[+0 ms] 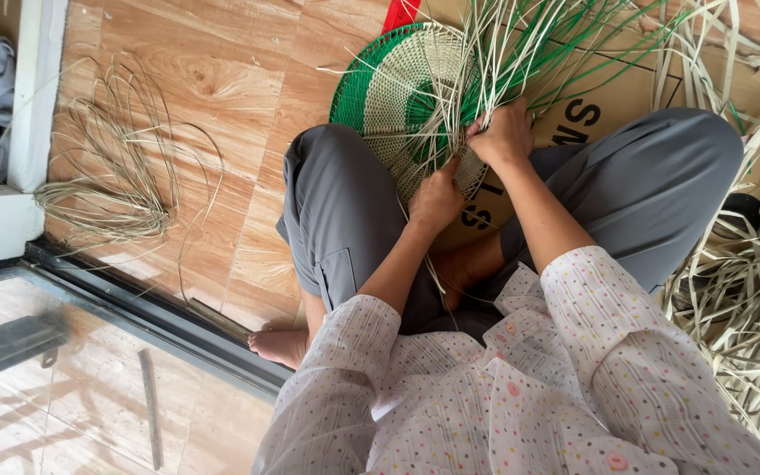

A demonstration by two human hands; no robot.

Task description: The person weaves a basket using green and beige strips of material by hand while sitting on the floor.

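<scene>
We sit on the floor with the half-woven basket (398, 97) propped against our knees, our left hand (435, 200) pinching its rim and our right hand (503, 136) closed tight around the loose strands (521, 53). It looks light, springy and easily kinked, so we judge that holding close to the woven edge is the best grip.

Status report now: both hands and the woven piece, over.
Left hand and right hand both shut on pale strips. Round green-and-natural woven piece lies between the knees, on cardboard. Loose strips piled at right, not blocking.

head view, steeply downward, close overhead
</scene>
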